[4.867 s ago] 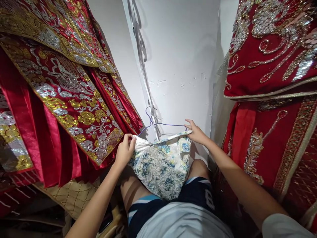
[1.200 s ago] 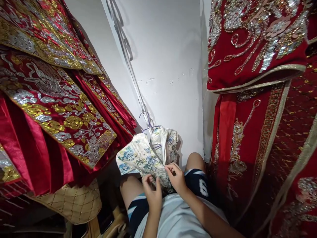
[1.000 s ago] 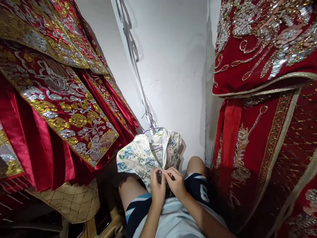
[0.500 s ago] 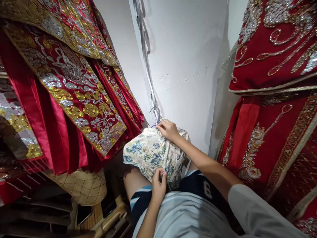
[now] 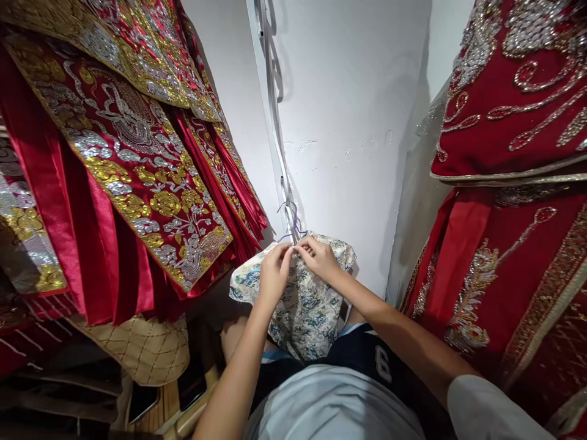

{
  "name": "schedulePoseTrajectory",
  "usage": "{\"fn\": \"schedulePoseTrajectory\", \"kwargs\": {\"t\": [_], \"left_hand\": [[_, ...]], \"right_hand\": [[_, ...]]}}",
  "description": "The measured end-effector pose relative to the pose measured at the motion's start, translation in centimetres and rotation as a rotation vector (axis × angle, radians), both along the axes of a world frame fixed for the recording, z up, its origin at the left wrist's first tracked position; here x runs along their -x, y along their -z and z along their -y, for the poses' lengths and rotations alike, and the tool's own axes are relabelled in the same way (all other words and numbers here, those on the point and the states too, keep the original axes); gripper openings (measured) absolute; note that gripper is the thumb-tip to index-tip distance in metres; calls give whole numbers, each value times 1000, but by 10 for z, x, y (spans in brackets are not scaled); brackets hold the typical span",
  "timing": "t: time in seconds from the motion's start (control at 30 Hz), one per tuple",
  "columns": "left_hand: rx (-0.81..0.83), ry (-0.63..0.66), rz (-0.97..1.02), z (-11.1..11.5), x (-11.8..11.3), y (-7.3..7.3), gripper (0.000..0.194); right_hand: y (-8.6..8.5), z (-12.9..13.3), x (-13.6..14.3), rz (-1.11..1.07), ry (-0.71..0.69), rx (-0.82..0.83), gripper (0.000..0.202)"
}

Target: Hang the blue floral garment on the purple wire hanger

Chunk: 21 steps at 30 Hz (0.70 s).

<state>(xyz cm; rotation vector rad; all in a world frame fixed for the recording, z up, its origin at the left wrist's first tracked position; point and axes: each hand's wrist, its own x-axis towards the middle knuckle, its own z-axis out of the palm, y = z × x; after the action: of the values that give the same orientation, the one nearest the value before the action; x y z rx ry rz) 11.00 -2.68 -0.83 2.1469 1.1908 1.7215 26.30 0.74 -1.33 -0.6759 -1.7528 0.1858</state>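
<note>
Shirt (image 5: 305, 318) sits on a purple hanger (image 5: 296, 215) before you. Your left hand (image 5: 275, 270) and right hand (image 5: 320, 259) meet, both pinching its neckline.

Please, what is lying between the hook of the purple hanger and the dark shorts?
The head view shows the floral garment there, with the left hand and right hand pinching near its top.

Apparently a costume shop, with sequined red garments (image 5: 158, 183) either side.

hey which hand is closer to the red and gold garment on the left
Left. The left hand is just right of that garment; the right hand is farther right.
</note>
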Motion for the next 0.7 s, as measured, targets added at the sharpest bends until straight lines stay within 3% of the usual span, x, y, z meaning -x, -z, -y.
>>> {"fn": "schedulePoseTrajectory", "kwargs": {"t": [0.1, 0.2, 0.3, 0.4, 0.57, 0.7], "left_hand": [[-60, -74, -102, -6, -6, -10, 26], [-83, -136, -46, -4, -11, -10, 27], [-48, -133, 38, -1, -13, -12, 25], [-9, -51, 174, -2, -17, -14, 26], [116, 190, 555, -8, -30, -13, 37], [146, 242, 856, -11, -19, -17, 36]], "right_hand": [[-3, 4, 5, -213, -121, 162, 17], [-11, 6, 12, -416, -253, 323, 18], [-21, 7, 17, -518, -336, 415, 23], [-22, 12, 22, -626, -305, 441, 26], [-2, 31, 41, -840, -178, 291, 19], [24, 41, 45, -812, -106, 287, 18]]}}
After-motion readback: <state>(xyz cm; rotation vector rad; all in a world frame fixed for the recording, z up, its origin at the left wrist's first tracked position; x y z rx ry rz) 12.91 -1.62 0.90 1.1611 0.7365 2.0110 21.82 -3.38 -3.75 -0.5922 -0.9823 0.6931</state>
